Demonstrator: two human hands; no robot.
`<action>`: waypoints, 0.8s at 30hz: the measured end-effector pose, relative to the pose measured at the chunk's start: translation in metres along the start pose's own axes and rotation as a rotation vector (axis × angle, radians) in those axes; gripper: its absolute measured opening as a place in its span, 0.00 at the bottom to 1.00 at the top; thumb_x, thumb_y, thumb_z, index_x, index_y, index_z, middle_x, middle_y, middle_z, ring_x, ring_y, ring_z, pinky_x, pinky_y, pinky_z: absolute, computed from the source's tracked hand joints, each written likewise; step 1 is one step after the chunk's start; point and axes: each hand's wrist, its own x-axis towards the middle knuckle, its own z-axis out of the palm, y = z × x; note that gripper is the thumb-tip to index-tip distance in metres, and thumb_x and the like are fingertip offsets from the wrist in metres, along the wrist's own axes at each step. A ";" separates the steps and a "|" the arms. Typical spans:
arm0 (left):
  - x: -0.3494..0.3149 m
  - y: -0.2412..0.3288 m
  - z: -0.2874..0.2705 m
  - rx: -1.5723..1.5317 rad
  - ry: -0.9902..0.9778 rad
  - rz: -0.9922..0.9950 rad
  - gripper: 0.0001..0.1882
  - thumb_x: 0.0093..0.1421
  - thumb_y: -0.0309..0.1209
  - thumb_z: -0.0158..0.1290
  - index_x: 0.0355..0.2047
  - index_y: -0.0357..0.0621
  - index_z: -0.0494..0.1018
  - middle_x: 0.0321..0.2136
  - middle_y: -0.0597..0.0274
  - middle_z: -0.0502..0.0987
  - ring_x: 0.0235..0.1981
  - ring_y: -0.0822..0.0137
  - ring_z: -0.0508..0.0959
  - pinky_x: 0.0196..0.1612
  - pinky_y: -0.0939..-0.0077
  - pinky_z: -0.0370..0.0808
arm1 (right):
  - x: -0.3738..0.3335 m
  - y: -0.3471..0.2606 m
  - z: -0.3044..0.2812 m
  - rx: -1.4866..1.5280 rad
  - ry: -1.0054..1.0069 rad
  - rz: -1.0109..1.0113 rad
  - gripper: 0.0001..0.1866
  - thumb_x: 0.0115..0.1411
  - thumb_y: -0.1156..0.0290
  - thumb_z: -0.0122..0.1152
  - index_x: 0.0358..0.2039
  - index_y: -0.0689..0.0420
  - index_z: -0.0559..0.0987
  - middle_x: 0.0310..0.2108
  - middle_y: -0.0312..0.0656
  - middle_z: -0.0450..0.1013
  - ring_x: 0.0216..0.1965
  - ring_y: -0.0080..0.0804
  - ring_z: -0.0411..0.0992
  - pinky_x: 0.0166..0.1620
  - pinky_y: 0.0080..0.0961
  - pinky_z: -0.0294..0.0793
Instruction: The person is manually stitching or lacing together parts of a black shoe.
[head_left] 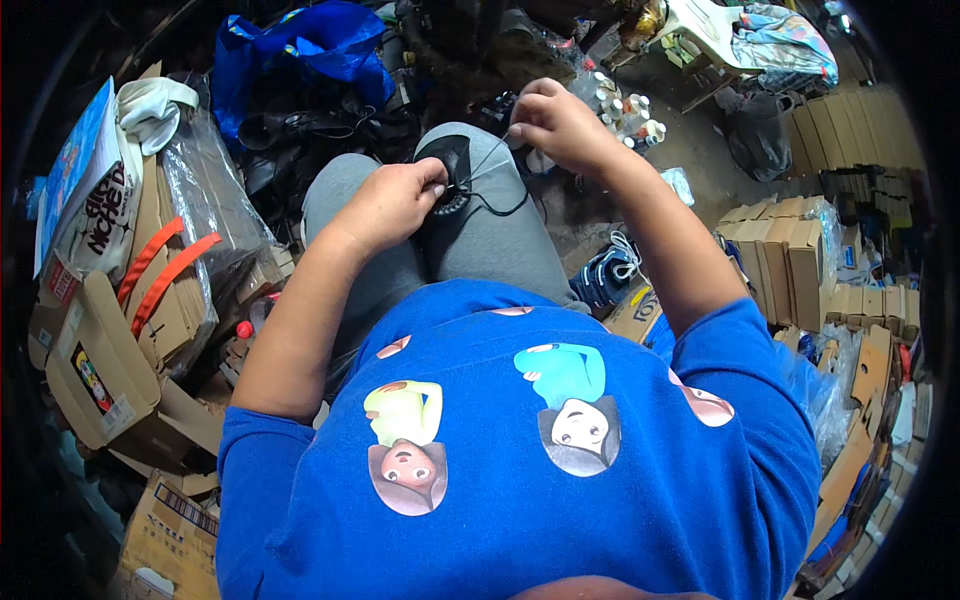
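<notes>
On my grey-trousered lap lies a small black shoe (456, 158), its ridged dark sole edge facing me. My left hand (392, 205) is closed on the shoe's near left side, thumb and forefinger pressed together. Dark thread (500, 213) comes out of the shoe beside those fingertips and loops over my right thigh. Another length runs taut up to my right hand (560, 125), raised beyond the right knee. The fingers of that hand are curled and pinch the thread. Whether a needle is on it is too small to tell.
Beyond my left knee are a blue bag (300, 55) and dark footwear. Several white bottles (630, 115) stand past my right arm. A striped navy shoe (608, 270) sits by my right thigh. Cardboard boxes (105, 370) flank me on the left, with stacked cardboard (780, 250) on the right.
</notes>
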 end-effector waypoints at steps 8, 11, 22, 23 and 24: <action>-0.002 -0.012 0.001 0.136 0.079 0.128 0.06 0.57 0.29 0.47 0.34 0.43 0.71 0.28 0.48 0.76 0.34 0.48 0.76 0.38 0.56 0.71 | 0.001 -0.048 0.009 -0.552 -0.271 -0.523 0.04 0.54 0.66 0.53 0.27 0.51 0.72 0.25 0.35 0.72 0.35 0.34 0.72 0.42 0.32 0.63; -0.008 -0.019 0.003 0.222 0.153 0.240 0.04 0.56 0.27 0.46 0.32 0.44 0.70 0.26 0.50 0.76 0.32 0.49 0.76 0.36 0.56 0.70 | 0.007 -0.054 0.020 -0.543 -0.369 -0.531 0.04 0.54 0.66 0.53 0.27 0.50 0.72 0.21 0.35 0.71 0.31 0.35 0.72 0.40 0.33 0.63; -0.110 -0.071 -0.049 0.262 0.435 -0.057 0.05 0.53 0.21 0.51 0.31 0.40 0.72 0.28 0.55 0.77 0.29 0.59 0.76 0.34 0.69 0.69 | -0.017 0.023 -0.033 -0.080 -0.351 0.173 0.01 0.54 0.74 0.58 0.26 0.55 0.76 0.26 0.39 0.76 0.30 0.28 0.74 0.39 0.24 0.71; -0.114 -0.068 -0.057 -0.024 0.511 -0.049 0.03 0.55 0.23 0.52 0.30 0.39 0.73 0.27 0.59 0.76 0.29 0.66 0.76 0.34 0.74 0.69 | -0.016 0.021 -0.036 0.294 -0.239 0.380 0.08 0.55 0.66 0.63 0.27 0.56 0.79 0.24 0.33 0.75 0.25 0.22 0.71 0.31 0.21 0.70; -0.114 -0.062 -0.065 -0.304 0.490 -0.164 0.02 0.56 0.24 0.53 0.29 0.39 0.73 0.26 0.64 0.76 0.28 0.72 0.75 0.33 0.78 0.69 | -0.011 0.017 -0.039 0.547 -0.142 0.254 0.11 0.56 0.63 0.63 0.28 0.59 0.79 0.25 0.31 0.74 0.28 0.18 0.69 0.34 0.20 0.69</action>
